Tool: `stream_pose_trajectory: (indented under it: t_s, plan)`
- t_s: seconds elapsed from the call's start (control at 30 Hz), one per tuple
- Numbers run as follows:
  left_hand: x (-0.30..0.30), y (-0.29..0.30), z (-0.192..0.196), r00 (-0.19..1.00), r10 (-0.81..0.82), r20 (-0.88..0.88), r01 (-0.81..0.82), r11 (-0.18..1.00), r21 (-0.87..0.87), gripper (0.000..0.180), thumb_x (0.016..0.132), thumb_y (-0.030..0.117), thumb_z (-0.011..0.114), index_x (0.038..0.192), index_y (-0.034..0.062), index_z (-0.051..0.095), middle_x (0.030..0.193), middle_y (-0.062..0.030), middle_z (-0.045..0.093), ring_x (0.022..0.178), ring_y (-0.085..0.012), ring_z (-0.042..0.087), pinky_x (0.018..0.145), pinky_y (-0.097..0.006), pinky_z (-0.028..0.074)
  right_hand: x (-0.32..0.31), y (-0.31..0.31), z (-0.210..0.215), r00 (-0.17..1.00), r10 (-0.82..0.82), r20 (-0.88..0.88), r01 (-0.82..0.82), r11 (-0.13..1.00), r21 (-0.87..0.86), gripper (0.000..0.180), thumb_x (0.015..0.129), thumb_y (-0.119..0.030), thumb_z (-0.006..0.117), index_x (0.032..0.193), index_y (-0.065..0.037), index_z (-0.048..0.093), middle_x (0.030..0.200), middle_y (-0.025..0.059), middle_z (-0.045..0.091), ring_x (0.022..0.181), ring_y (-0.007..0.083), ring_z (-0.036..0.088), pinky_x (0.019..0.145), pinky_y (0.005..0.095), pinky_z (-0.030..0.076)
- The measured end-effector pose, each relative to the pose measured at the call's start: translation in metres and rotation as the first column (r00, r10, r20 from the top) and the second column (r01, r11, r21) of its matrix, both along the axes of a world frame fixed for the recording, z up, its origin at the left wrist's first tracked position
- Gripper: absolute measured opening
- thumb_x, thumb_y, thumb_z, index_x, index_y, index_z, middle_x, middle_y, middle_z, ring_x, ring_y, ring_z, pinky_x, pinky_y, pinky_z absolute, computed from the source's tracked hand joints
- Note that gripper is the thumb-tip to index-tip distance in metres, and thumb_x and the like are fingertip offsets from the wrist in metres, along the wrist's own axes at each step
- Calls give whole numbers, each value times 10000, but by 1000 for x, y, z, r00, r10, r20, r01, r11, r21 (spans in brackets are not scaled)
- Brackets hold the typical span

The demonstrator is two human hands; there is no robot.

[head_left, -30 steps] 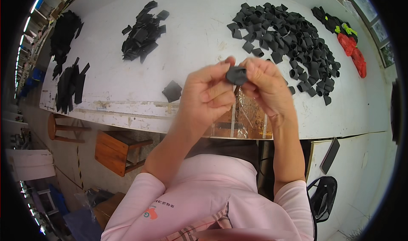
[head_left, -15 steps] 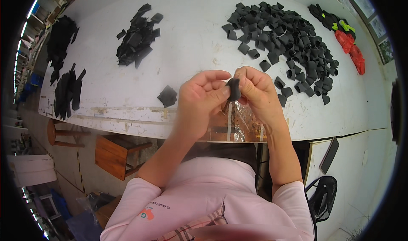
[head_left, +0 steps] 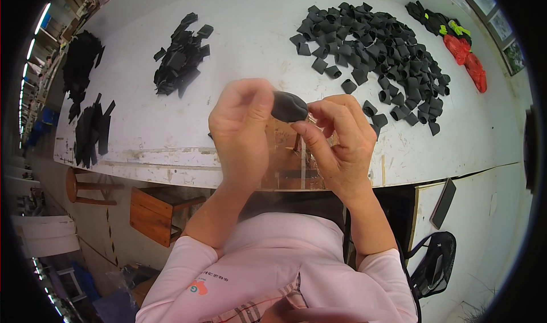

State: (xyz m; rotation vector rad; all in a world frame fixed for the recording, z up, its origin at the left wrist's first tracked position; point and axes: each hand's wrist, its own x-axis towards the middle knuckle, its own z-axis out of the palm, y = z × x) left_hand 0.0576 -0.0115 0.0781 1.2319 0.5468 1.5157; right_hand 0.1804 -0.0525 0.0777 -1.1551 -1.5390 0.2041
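Note:
In front of me, over the table's near edge, a small black band of bent fabric-like material (head_left: 289, 107) is held up between my hands. My left hand (head_left: 242, 123) pinches its left end between thumb and fingers. Curled at the opposite end is my right hand (head_left: 342, 135), with thumb and fingertips on the band's edge. Below the hands lies a brown patch with clear film (head_left: 285, 152) on the table edge. Only a sliver of a small black stack shows beside my left wrist; the hand hides the rest.
Many black folded loops (head_left: 393, 61) spread over the white table (head_left: 245, 43) at right. Flat black pieces (head_left: 181, 58) are heaped left of centre, with darker strips (head_left: 91, 126) at far left. Red plastic bags (head_left: 466, 58) lie far right. A wooden stool (head_left: 151, 212) stands below the table.
The black band has turned sideways and shows more of its broad face. My left hand has shifted left, covering most of the small stack; the right hand now grips the band's right edge.

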Motion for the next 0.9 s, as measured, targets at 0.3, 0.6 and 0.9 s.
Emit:
stream_pose_trajectory:
  t_s: [0.3,0.6,0.9]
  plan:
    - [-5,-4,-12,976,-97,196,135,972,-192,106,877,71,490,919,-19,527,881,-82,544,806,-125,500,782,-249,410,4,4,1,998,-36,59,35,999,13,93,695,14,633,744,-11,558,684,78,510,565,200,499,476,287,390]
    - [-3,-5,-1,998,-68,-11,66,988,-141,78,830,18,544,897,-16,566,813,-22,565,743,-69,502,677,-199,405,13,6,-4,996,59,-67,-64,995,-82,55,729,-8,607,746,-9,555,650,72,506,545,171,493,485,263,386]
    - [-4,7,9,803,244,-544,-14,920,393,49,751,-9,605,795,-18,585,753,-51,554,681,-108,520,591,-237,424,19,9,2,954,155,-255,-224,936,-270,65,738,-34,613,717,4,566,660,65,533,528,137,495,483,245,382]
